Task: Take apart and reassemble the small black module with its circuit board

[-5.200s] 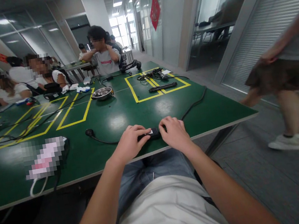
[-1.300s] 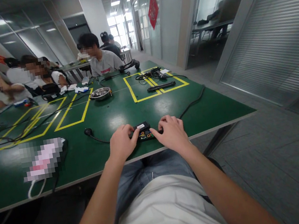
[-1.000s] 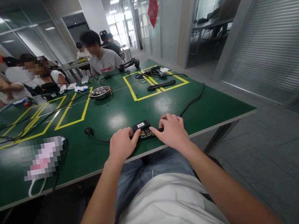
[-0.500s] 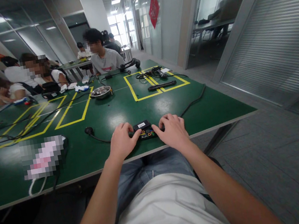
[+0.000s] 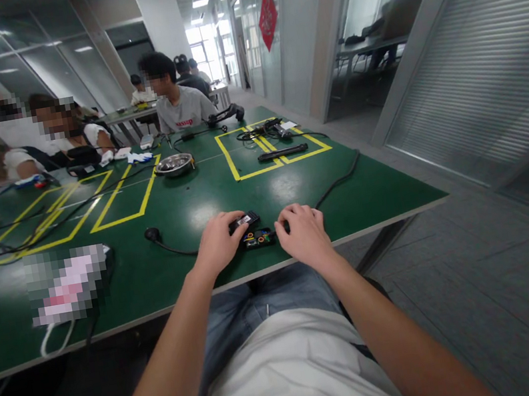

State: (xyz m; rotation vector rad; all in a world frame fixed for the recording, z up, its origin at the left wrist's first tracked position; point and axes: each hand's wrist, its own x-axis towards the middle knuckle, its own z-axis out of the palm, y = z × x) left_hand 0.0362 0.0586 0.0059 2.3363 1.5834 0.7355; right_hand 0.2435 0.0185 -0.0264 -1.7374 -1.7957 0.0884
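Note:
On the green table (image 5: 184, 204) close to its front edge lies a black power adapter case (image 5: 257, 238) with its circuit board exposed. My left hand (image 5: 216, 243) grips the black cover (image 5: 251, 216), which bears a white label and is lifted off just behind the case. Curled fingers of my right hand (image 5: 303, 229) close on the black cable (image 5: 337, 180) at the case's right end; the exact grip is partly hidden. From the left side another cord runs under my left hand to a black plug (image 5: 152, 235).
A metal bowl (image 5: 175, 167) stands farther back. Inside yellow tape outlines lie coiled cables (image 5: 266, 131) and a black bar-shaped tool (image 5: 282, 153). To the left is a blurred pink item (image 5: 70, 281) with a white loop. A person in grey (image 5: 185, 106) sits across; others sit farther left.
My left hand has shifted the cover slightly, uncovering more of the circuit board. My right hand has drawn a little away from the case's middle. The view has turned slightly.

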